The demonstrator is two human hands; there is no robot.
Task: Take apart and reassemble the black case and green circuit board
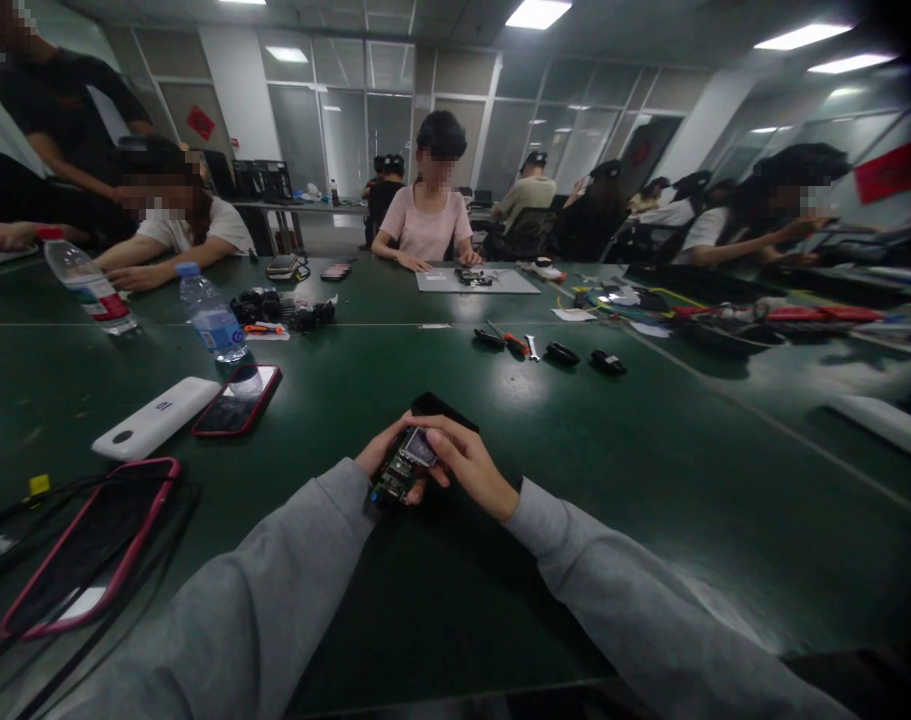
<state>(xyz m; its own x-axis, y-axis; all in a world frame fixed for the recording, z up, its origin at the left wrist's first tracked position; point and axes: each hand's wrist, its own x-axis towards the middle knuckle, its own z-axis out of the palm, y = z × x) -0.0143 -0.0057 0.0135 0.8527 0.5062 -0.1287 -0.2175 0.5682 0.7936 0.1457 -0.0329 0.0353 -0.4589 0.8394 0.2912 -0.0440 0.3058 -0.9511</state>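
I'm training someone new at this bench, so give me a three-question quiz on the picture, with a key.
1. True or false: the left hand and right hand hold the circuit board together.
2. What colour is the cap on the bottle nearest the hands?
3. Which tool lies on the green table: (a) hammer, (b) wrench, (c) saw?

Key: 1. True. 2. Blue. 3. b.

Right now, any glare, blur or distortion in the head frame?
Head view: glare on the green table beyond the circuit board; ceiling lights near white. Head view: red-capped bottle leans outward, likely lens distortion; upper-right corner goes black; the board's fine detail is soft.
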